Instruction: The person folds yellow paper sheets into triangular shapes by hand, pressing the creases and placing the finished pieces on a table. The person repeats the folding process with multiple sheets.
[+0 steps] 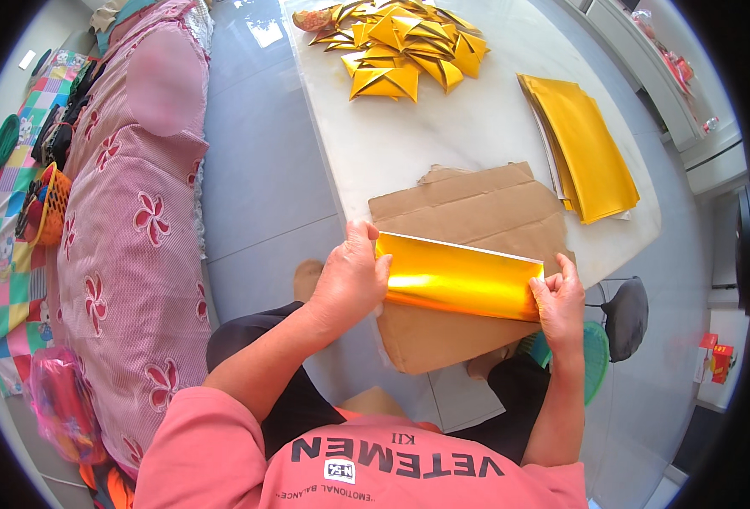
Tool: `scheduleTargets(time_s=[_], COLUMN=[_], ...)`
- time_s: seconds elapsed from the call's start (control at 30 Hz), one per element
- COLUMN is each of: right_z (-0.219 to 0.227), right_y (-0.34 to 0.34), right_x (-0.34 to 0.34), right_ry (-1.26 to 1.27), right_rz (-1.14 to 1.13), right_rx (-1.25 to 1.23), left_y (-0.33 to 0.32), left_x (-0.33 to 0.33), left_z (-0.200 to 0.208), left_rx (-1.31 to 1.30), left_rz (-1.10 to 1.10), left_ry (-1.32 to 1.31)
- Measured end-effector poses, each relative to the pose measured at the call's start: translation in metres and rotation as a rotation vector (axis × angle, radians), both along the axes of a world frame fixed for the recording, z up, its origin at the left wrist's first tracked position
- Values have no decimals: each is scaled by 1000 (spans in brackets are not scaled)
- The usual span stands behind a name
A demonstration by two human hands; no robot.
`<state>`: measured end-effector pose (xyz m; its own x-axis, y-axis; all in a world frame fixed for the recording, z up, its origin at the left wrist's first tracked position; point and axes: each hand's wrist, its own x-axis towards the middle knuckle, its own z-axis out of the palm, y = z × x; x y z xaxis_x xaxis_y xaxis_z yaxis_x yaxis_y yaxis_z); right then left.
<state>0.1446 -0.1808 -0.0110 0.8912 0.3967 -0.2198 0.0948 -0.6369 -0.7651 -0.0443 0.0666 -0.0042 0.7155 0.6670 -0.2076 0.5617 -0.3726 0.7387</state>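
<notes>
**Folding a gold foil sheet over the cardboard pad**

Reference landmark: the flat brown corrugated cardboard pad, which lies on the white marble-patterned tabletop and overhangs its near edge.

**Position of the work.** The shiny rectangular gold foil paper sheet rests across the near part of the cardboard pad, long side running left to right. Its white reverse shows as a thin line along the far edge, which suggests the sheet is doubled over.

**Hand state.** The left hand lies on the left end of the sheet, fingers curled close together and pressing down. The right hand pinches the right end between thumb and narrowly closed fingertips.

**Procedure notes (judgement).**
- Align both ends before pressing; a skewed edge will carry through later folds.
- Keep the sheet flat on the cardboard pad and crease from one end toward the other.
- Use light, even pressure; foil paper marks easily.

**Surroundings.** Beyond the cardboard pad lies a heap of folded gold paper pieces. To its right sits a stack of flat gold foil sheets. To its left stands a pink floral-patterned cushion.
</notes>
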Motion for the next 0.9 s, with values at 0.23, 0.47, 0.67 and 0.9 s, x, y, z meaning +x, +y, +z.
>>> scheduleTargets(time_s=[0.23, 0.47, 0.67, 0.9], right_z=[5, 2, 1, 6], right_y=[2, -1, -2, -2], right_x=[-2, -1, -2, -3], right_ry=[47, 32, 42, 65], right_rz=[-21, 0, -9, -10], right_rx=[12, 26, 75, 51], left_y=[2, 4, 5, 4], left_x=[0, 2, 1, -1], left_z=[3, 8, 10, 8], left_rx=[-106, -145, -179, -188], left_rz=[12, 37, 49, 57], left_ry=[40, 86, 52, 32])
